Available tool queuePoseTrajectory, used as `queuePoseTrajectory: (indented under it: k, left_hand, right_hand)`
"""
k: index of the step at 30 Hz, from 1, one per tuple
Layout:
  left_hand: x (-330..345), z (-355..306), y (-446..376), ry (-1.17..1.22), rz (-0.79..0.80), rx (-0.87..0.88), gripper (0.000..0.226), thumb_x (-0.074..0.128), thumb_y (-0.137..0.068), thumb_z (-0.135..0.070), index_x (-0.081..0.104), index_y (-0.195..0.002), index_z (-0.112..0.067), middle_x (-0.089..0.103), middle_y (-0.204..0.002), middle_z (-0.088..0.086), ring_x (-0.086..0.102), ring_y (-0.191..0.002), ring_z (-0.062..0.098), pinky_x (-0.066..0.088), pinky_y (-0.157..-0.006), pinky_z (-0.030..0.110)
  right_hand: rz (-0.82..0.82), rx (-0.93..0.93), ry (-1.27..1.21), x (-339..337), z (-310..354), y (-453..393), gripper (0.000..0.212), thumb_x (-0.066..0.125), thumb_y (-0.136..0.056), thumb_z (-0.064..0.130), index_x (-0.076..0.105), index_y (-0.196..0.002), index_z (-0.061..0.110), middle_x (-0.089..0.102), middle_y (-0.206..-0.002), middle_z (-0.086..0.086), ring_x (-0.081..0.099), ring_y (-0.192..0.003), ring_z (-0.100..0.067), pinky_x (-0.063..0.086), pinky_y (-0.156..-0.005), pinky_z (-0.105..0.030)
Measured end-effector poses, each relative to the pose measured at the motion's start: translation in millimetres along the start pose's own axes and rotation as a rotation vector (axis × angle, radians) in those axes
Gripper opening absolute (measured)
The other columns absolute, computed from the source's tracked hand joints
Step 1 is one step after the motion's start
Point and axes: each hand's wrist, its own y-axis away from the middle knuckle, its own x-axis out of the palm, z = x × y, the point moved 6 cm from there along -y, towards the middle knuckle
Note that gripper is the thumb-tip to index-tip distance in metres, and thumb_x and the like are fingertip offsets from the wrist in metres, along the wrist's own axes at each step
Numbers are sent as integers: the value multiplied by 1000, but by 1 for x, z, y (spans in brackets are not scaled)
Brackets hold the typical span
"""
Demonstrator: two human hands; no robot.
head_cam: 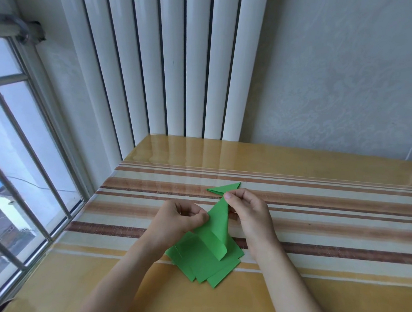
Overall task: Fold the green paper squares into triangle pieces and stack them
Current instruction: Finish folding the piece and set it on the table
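Glossy and reflective, the counter (312,290) carries a yellow cloth with brown and cream stripes under a clear cover, and it sits in a corner: a white ribbed radiator (171,67) stands against its far edge, pale patterned wallpaper (340,79) fills the wall to the right, and a window (18,161) with metal bars runs along the left side. Both forearms reach in from the near edge and meet over the striped band. The left hand (181,216) has its fingers curled, thumb and forefinger pinching the left edge of a green paper sheet (215,227) that is partly folded into a long point. The right hand (247,209) pinches the tip of that same sheet, lifting it so the lower flap curls over. Beneath it, at the near side, lies a loose fan of flat green paper squares (202,264), overlapping one another. Just beyond the right hand's fingers, a finished green triangle piece (224,188) rests flat on the stripes. Bare counter stretches wide to the right and toward the radiator; on the left the counter edge runs close beside the window sill.
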Motion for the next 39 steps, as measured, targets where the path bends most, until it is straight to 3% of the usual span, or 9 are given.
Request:
queuePoseTrajectory:
  k: [4, 7, 11, 16, 20, 25, 31, 34, 39]
  left_hand:
    - [0, 1, 0, -1, -3, -8, 11, 79, -91, -15, 80, -83, -7, 76, -93, 23, 69, -81, 23, 57, -83, 38]
    - [-1, 0, 1, 22, -8, -10, 12, 78, -91, -14, 79, -83, -6, 74, -95, 27, 68, -81, 22, 56, -84, 37]
    - [0, 1, 1, 38, 11, -6, 12, 77, -92, -15, 79, -86, -4, 76, -94, 25, 70, -83, 25, 58, -88, 40]
    - [1, 0, 0, 40, 1, -16, 13, 76, -93, -14, 80, -82, -6, 78, -89, 19, 70, -77, 18, 56, -73, 25]
    - [2, 1, 0, 31, -19, -26, 14, 75, -93, -14, 80, -83, -5, 78, -88, 15, 69, -75, 13, 54, -69, 22]
    - [-1, 1, 1, 59, -44, -45, 14, 74, -94, -13, 80, -86, -3, 79, -87, 13, 71, -73, 12, 54, -67, 20]
    - [-2, 2, 1, 51, -68, -59, 12, 76, -93, -16, 81, -88, -6, 80, -90, 13, 74, -80, 19, 58, -76, 27]
    - [-5, 3, 1, 60, -95, -64, 13, 76, -93, -18, 81, -92, -6, 81, -91, 12, 77, -85, 24, 60, -81, 31]
    - [-8, 1, 3, 78, -145, -84, 11, 75, -93, -16, 80, -93, -6, 81, -88, 9, 77, -79, 19, 57, -66, 22]
  right_hand:
    - [-28, -32, -33, -4, 2, -3, 9, 66, -99, 6, 69, -91, 4, 69, -77, -6, 63, -72, -15, 54, -69, -28]
    - [52, 40, -54, 1, -1, -1, 13, 67, -101, 17, 71, -96, 5, 72, -86, -8, 67, -80, -19, 55, -78, -33]
    - [148, 69, -12, 11, -6, 3, 25, 73, -96, 21, 70, -100, -3, 71, -86, -11, 67, -81, -21, 55, -78, -32]
    - [49, 1, 82, 1, -4, 0, 22, 80, -91, 20, 72, -93, -1, 75, -92, -22, 70, -79, -19, 56, -78, -32]
    - [23, -19, 109, 2, -4, 0, 20, 81, -90, 19, 72, -90, 1, 76, -89, -20, 72, -78, -20, 58, -75, -31]
    - [160, 129, 15, 12, -5, 7, 19, 76, -94, 19, 76, -98, 1, 80, -93, -15, 76, -82, -23, 61, -76, -30]
    - [83, 103, 65, 8, 3, 9, 15, 81, -89, 18, 81, -95, 4, 82, -89, -10, 78, -81, -20, 57, -68, -21]
    - [128, 140, 36, 11, 1, 11, 17, 79, -91, 20, 81, -99, 5, 81, -94, -12, 79, -87, -26, 62, -73, -29]
    - [171, 217, -11, 14, -5, 12, 21, 77, -92, 21, 80, -105, 5, 81, -100, -13, 79, -93, -31, 63, -74, -33]
